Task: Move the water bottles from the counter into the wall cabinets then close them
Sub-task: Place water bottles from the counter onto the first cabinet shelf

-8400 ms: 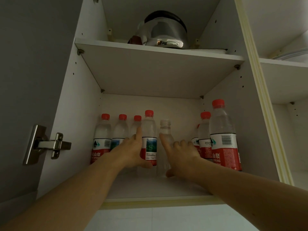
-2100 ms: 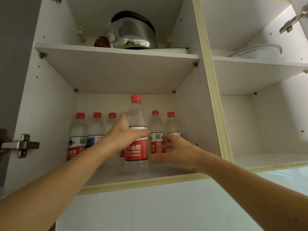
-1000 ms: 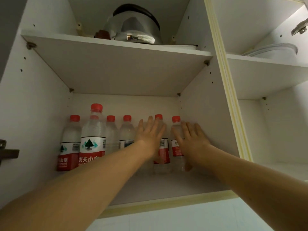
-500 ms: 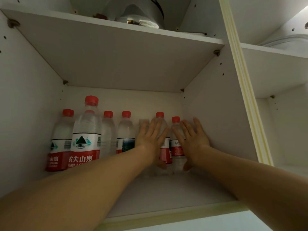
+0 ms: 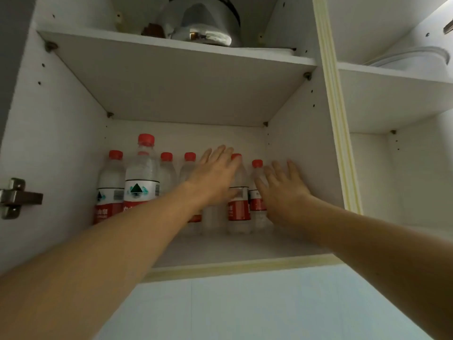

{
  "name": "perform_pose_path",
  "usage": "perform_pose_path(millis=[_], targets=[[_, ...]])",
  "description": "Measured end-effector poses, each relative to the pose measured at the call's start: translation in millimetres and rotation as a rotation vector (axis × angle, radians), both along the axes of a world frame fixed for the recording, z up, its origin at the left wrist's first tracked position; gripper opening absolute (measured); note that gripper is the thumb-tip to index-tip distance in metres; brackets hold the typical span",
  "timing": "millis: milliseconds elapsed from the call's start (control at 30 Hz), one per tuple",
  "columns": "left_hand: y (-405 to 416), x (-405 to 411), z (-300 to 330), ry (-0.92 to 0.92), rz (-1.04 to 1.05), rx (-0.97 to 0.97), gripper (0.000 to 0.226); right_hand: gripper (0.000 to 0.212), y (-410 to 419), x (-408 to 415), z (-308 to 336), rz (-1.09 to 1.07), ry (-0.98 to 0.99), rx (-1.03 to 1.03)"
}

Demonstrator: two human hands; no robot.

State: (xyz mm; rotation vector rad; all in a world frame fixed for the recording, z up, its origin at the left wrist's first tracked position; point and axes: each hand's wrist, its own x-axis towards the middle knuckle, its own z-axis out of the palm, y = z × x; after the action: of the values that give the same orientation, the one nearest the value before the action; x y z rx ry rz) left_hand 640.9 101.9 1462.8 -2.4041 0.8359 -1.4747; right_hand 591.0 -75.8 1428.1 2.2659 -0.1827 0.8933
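Note:
Several clear water bottles with red caps and red labels stand in a row at the back of the open wall cabinet's lower shelf [image 5: 220,249]. One taller bottle [image 5: 141,177] stands in front of the row at the left. My left hand [image 5: 215,175] is flat, fingers spread, in front of a bottle [image 5: 239,207] right of the middle. My right hand [image 5: 282,192] is flat and spread beside the rightmost bottle [image 5: 256,200], near the cabinet's right wall. Neither hand grips anything.
A shiny metal pot [image 5: 203,23] sits on the upper shelf. The right compartment holds a white dish [image 5: 411,60] on its upper shelf. A door hinge [image 5: 17,197] sticks out at the left edge. White tiled wall lies below the cabinet.
Both hands stay flat against the right-hand bottles; my left hand has risen a little toward the caps. The view has dropped back slightly, showing more of the pot and hinge.

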Motion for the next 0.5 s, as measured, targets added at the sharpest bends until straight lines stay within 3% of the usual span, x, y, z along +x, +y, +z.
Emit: perform_pose_path(millis=[133, 333, 400, 500], targets=[[29, -45, -3, -0.089, -0.139, -0.159, 0.072, 0.073, 10, -47, -6, 0.331, 0.014, 0.244], [53, -121, -35, 0.246, -0.466, -0.624, 0.029, 0.028, 22, -110, -34, 0.902, -0.115, 0.991], [53, -142, -54, 0.294, -0.554, -0.761, 0.026, 0.018, 23, -129, -50, 1.02, -0.121, 1.236], [44, -171, -91, 0.332, -0.606, -0.892, 0.032, 0.019, 22, -158, -82, 1.162, -0.057, 1.476]])
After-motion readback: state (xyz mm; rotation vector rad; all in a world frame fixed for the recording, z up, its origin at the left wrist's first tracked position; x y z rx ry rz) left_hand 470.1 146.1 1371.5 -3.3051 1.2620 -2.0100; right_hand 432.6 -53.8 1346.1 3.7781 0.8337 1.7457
